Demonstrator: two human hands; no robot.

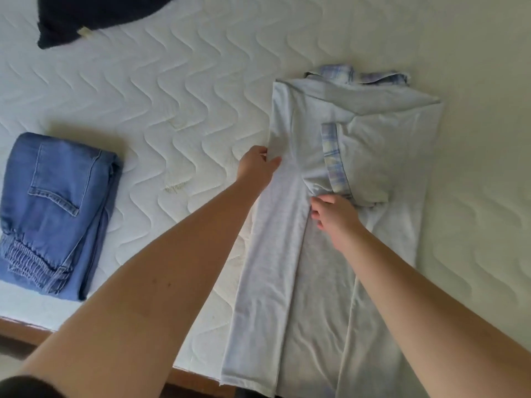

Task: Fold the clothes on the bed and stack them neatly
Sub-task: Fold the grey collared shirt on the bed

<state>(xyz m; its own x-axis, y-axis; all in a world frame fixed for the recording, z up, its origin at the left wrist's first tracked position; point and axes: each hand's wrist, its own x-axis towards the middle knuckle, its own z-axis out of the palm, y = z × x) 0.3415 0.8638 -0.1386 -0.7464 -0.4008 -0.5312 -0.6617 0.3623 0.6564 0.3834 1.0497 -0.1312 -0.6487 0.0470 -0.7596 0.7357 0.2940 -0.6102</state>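
Note:
A pale blue shirt (324, 271) with plaid collar and cuff trim lies lengthwise on the white quilted mattress (178, 110), its sides folded inward and one sleeve laid across the chest. My left hand (257, 165) pinches the shirt's folded left edge between thumb and fingers. My right hand (334, 215) rests on the middle of the shirt just below the plaid cuff, fingers loosely bent against the inner fold. Folded blue jeans (54, 214) sit at the left of the bed.
A dark navy garment (94, 15) lies unfolded at the top left of the mattress. The wooden bed frame edge (26, 326) runs along the bottom left. The shirt's hem hangs over the mattress's near edge.

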